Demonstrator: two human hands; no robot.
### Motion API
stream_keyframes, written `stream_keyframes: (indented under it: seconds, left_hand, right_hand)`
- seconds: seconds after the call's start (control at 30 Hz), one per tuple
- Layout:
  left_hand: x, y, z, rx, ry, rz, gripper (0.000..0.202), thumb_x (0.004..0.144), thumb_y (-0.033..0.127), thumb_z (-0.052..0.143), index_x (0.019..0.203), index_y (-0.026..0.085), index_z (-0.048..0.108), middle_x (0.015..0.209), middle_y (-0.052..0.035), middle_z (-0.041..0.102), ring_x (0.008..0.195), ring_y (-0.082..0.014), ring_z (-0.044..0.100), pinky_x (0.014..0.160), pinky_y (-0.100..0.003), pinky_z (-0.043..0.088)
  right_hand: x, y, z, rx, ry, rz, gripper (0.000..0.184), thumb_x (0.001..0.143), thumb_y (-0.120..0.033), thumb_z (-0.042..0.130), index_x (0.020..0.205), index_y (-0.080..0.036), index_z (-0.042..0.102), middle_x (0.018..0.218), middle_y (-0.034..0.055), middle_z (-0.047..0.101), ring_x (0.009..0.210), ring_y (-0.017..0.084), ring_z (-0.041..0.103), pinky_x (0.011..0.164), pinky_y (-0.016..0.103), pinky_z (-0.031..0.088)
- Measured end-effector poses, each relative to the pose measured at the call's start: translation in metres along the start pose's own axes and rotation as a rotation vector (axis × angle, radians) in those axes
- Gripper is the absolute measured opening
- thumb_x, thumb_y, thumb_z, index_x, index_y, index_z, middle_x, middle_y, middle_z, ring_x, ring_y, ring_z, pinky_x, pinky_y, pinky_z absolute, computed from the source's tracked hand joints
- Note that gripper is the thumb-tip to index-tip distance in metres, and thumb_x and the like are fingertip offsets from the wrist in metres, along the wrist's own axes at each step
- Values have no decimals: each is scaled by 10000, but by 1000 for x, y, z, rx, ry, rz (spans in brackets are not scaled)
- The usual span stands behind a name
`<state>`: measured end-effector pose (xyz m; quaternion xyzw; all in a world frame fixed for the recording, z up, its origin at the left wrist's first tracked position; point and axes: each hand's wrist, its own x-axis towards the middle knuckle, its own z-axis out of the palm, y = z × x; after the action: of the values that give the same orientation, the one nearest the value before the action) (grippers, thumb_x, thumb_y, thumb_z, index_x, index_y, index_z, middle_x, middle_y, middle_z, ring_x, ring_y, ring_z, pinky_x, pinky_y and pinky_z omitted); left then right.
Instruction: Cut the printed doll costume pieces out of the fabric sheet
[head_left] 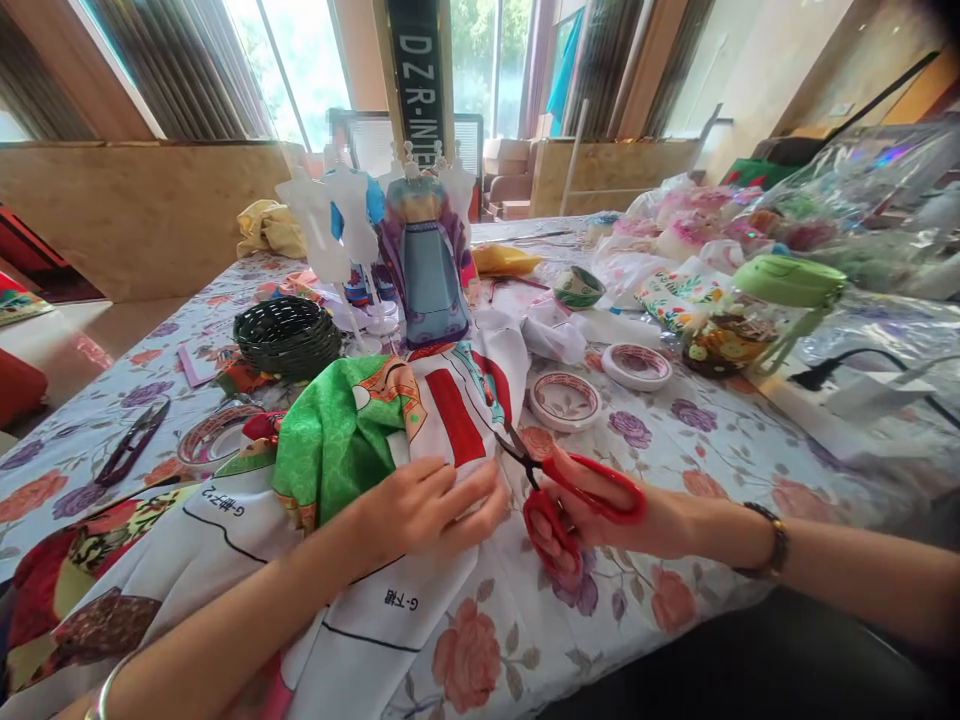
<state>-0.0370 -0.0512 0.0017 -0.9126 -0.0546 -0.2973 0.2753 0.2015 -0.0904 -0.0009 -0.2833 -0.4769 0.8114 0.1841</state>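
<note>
The bench, draped in a floral cloth, fills the frame from the lower left to the right edge; across its lower left lies the printed white fabric, marked with black pattern lines and small labels, and a bright green fabric piece is bunched on top of it near the centre; behind, in the upper middle, stand small doll dress forms, one of them in a blue and purple gown; left of them sits a dark woven basket; a green-lidded jar stands at the right, and two tape rolls lie in the middle; thread snips rest at the left edge. The left hand lies flat, fingers together, pressing the printed fabric down just left of the blades; the right hand is clamped through the loops of the red-handled scissors, whose blades stand slightly apart with their tips at the fabric's edge beside a red printed panel. The cut seems to be under way along that panel; closing the blades cleanly calls for keeping the cloth taut and the left fingertips clear of the tips.
</note>
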Motion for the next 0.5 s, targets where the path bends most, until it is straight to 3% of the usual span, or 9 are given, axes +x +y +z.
stream_keyframes:
  seconds: [0.13,0.23,0.5]
  left_hand:
    - [-7,9,8,10,86,-218,229,904,133,503,1109,190,589,985,-48,733,696,-123,684,555,-230,506]
    - [-4,10,10,110,76,-349,248,862,121,594,1106,163,584,927,-23,727,750,-112,689,640,-203,516]
    - [-3,14,10,190,45,-486,91,868,246,629,930,182,648,821,18,706,597,-82,635,535,-217,459]
  right_hand:
    - [0,6,-1,-37,-31,-12,633,905,-687,306,691,-146,556,694,28,563,558,91,526,604,244,459]
    - [1,5,-1,-28,-19,17,646,888,-710,308,688,-148,556,681,25,546,541,91,514,563,239,450]
    - [-2,1,3,-114,25,55,644,917,-674,271,662,-151,546,628,30,549,506,97,509,561,258,431]
